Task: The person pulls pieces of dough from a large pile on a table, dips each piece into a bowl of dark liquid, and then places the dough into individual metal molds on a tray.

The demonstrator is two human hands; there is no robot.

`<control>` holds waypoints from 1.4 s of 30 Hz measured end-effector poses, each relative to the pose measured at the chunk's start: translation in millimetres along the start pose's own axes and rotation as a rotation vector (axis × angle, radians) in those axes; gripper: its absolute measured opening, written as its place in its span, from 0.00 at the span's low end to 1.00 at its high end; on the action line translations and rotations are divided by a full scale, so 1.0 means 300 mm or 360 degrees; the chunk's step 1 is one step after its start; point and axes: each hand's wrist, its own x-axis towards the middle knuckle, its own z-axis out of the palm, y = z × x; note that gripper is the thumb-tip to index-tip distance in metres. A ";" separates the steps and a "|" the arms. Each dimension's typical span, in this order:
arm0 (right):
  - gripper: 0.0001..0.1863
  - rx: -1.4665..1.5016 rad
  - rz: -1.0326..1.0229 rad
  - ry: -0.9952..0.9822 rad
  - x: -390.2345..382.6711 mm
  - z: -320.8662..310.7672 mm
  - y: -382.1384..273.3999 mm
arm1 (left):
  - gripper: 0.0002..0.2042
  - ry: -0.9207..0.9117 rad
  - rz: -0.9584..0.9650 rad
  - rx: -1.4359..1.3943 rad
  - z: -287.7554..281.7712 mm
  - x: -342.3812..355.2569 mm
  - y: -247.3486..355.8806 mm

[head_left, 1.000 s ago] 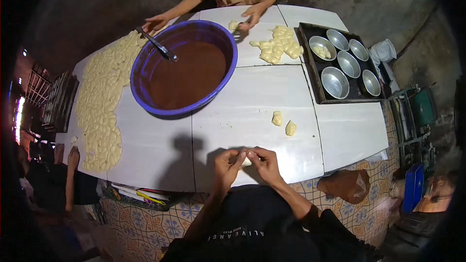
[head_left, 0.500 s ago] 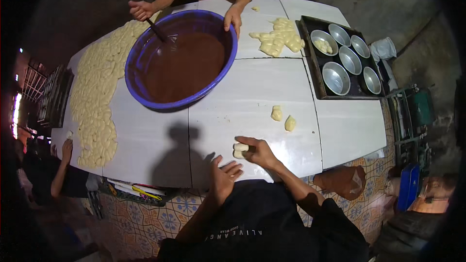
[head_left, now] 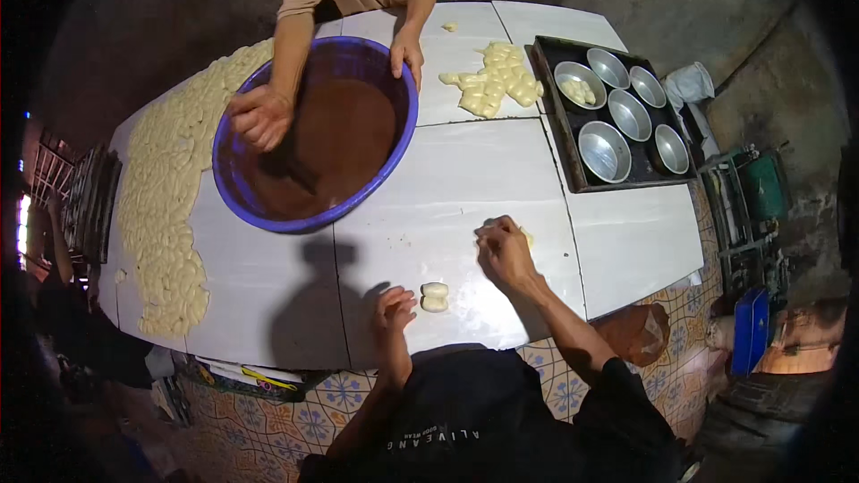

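Head view, near to far. Left hand [head_left: 395, 309] is resting at the near edge of the white panelled bench [head_left: 268, 304], fingers loosely spread and released, just beside a small pale folded dough piece [head_left: 435, 296] lying on the bench. Right hand [head_left: 503, 250] is reaching further in, fingers clenching around another pale dough lump [head_left: 526, 237]. Judged progress: few pieces shaped near the person; most work is remaining. Beyond, a black baking tray [head_left: 562, 130] is holding round metal tins, only one filled [head_left: 580, 89]. Loose pale dough chunks [head_left: 495, 79] are waiting. A co-worker's hands are working a large blue bowl of brown filling [head_left: 313, 139]; a long spread of dough pieces [head_left: 165, 206] is lying left.
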 end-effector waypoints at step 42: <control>0.21 0.0852 0.0196 -0.0062 -0.201 -0.040 -0.261 | 0.30 -0.0493 -0.0090 -0.1023 0.107 0.104 0.067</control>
